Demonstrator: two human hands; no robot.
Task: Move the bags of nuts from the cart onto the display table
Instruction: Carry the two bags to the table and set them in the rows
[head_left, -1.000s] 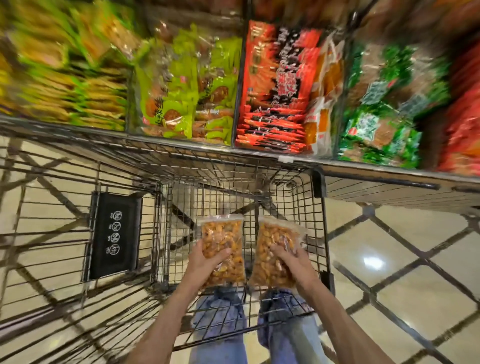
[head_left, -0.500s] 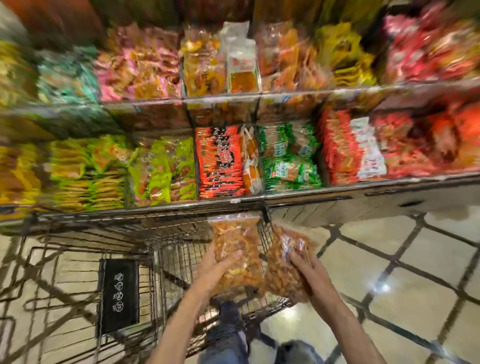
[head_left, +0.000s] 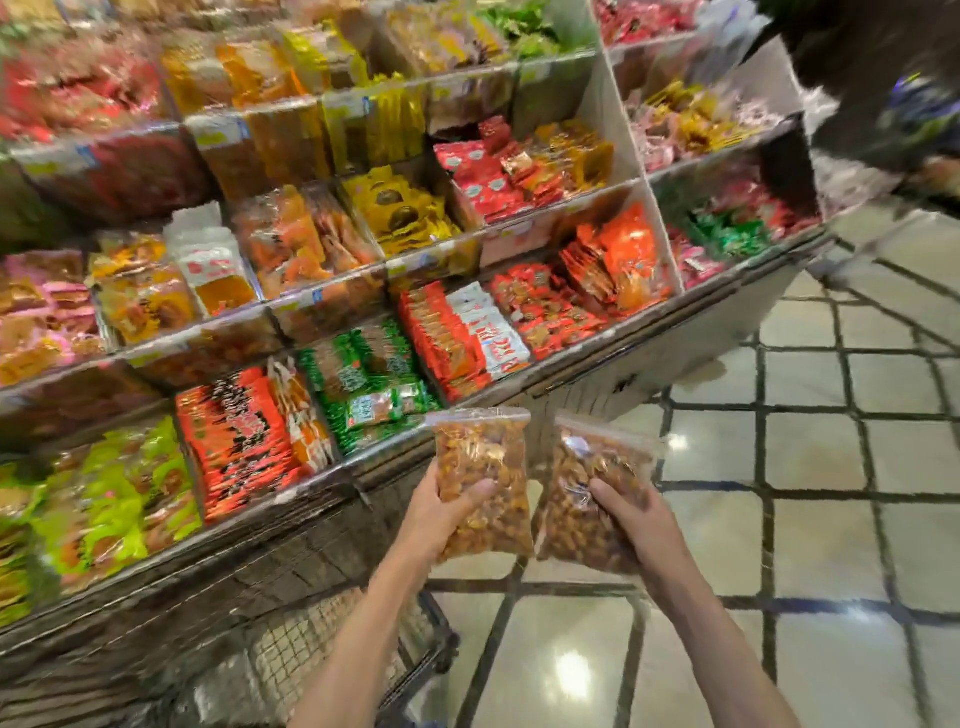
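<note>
My left hand (head_left: 441, 512) grips a clear bag of brown nuts (head_left: 483, 457) from below, thumb across its front. My right hand (head_left: 631, 519) grips a second clear bag of nuts (head_left: 587, 467) the same way. Both bags are held upright side by side in the air, in front of the lower edge of the tiered display table (head_left: 675, 332). The wire cart (head_left: 332, 639) is low in the view, under my left forearm, and looks blurred.
The display's compartments hold several kinds of packets: red and black ones (head_left: 239, 436), green ones (head_left: 363, 395), red and white ones (head_left: 467, 332), yellow ones (head_left: 400, 208). Shiny tiled floor (head_left: 805, 467) spreads to the right. A dark blurred shape (head_left: 883, 78) stands top right.
Both hands have lifted the two bags up out of the cart and carried them to the right. The view has swung up and right, so more of the display shows.
</note>
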